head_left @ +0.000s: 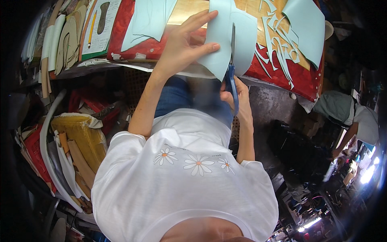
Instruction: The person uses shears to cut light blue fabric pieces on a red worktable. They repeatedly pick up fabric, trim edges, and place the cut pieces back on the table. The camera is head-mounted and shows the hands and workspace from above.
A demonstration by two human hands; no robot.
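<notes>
A thin, smooth sheet of pale blue-green material (225,44) hangs over the near edge of the table (282,74), which is covered in glossy red. The left hand (181,46) lies flat on the sheet with fingers spread, pinning it down. The right hand (238,94) grips blue-handled scissors (231,68), their steel blades pointing up into the sheet. Curly offcut strips (278,44) of the same material lie to the right, beside another sheet (306,28). At far left sits a white paper card (100,24) with a dark sole shape and a yellow pencil (92,24), next to stacked tan insole pieces (66,40).
</notes>
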